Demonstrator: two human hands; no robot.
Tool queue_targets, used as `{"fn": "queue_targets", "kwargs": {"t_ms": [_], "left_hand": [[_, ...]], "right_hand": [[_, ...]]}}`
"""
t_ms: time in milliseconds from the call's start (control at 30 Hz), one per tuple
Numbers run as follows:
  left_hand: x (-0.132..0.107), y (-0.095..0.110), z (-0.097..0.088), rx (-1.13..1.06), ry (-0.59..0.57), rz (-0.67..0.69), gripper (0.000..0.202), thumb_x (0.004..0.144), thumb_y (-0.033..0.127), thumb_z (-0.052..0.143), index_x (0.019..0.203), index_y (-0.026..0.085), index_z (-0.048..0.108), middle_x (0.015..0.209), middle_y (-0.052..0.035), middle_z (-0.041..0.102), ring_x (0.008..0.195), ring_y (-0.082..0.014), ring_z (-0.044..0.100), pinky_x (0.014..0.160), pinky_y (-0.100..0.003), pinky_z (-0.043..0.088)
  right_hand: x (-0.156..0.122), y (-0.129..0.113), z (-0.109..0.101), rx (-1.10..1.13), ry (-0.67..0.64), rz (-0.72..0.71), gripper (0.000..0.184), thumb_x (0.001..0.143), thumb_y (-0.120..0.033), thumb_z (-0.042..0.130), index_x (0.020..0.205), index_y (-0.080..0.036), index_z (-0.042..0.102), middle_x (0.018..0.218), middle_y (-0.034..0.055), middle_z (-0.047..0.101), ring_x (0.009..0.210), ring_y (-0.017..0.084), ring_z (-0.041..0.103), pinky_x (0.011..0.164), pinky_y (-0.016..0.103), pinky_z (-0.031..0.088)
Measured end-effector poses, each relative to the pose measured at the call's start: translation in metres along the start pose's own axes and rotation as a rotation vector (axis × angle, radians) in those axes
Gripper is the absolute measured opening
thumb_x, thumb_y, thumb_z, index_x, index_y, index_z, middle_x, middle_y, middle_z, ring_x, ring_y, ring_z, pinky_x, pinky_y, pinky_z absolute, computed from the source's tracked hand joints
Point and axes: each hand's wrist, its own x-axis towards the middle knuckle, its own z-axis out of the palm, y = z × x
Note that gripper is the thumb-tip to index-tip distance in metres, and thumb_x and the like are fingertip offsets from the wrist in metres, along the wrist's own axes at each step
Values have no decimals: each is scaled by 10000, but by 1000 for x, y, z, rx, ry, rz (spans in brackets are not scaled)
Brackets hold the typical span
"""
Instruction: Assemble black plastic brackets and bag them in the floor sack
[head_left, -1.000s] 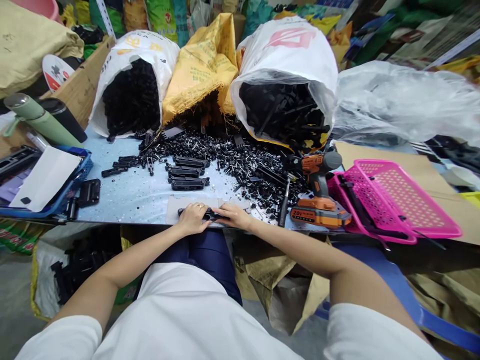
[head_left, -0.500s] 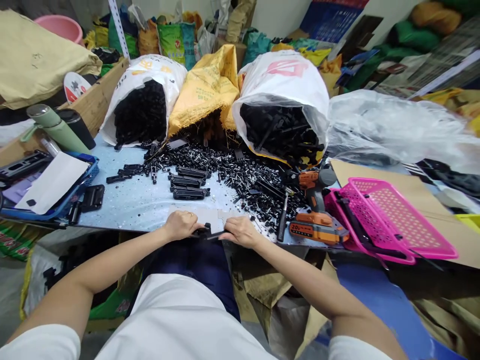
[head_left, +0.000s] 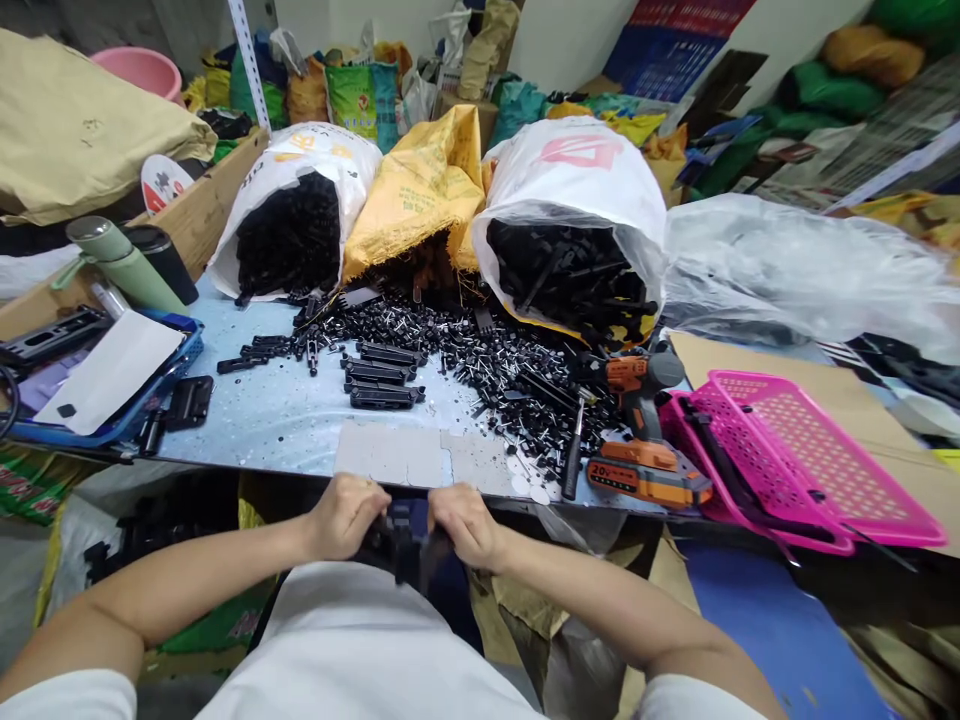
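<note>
Between my two fists, just below the table's front edge, is a black plastic part (head_left: 405,540), blurred and dark against my trousers. My left hand (head_left: 346,515) is closed on its left side, knuckles up. On the other side my right hand (head_left: 466,522) is closed round its right end; the exact grip is hidden. Grey cardboard pieces (head_left: 390,455) lie on the table right behind my hands. Farther back is a short row of black slotted assemblies (head_left: 385,375). A heap of small black parts and metal pins (head_left: 495,360) spreads behind and to the right.
A hammer (head_left: 575,450) and an orange cordless drill (head_left: 641,430) lie right of the heap, beside pink baskets (head_left: 825,470). Open sacks of black parts, two white (head_left: 585,165) and one yellow (head_left: 420,190), stand behind. A blue tray (head_left: 142,410) sits at left.
Both hands have come down and toward my body with the black part, off the grey cardboard to below the table edge. The part now hangs lower between my fists.
</note>
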Motion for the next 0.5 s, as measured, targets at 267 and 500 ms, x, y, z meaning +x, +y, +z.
{"fn": "queue_targets", "kwargs": {"t_ms": [267, 500], "left_hand": [[12, -53, -22, 607, -184, -40, 551, 963, 409, 271, 584, 159, 583, 516, -41, 577, 477, -132, 532, 497, -238, 357], [4, -54, -19, 732, -185, -111, 598, 965, 416, 250, 581, 142, 618, 517, -67, 597, 485, -152, 558, 487, -239, 345]], "right_hand": [[10, 42, -27, -524, -258, 43, 520, 981, -420, 219, 609, -171, 484, 541, 13, 483, 485, 107, 426, 519, 248, 281], [12, 36, -26, -688, -280, 160, 549, 987, -416, 205, 633, -157, 535, 564, 42, 545, 515, 113, 490, 533, 244, 281]]}}
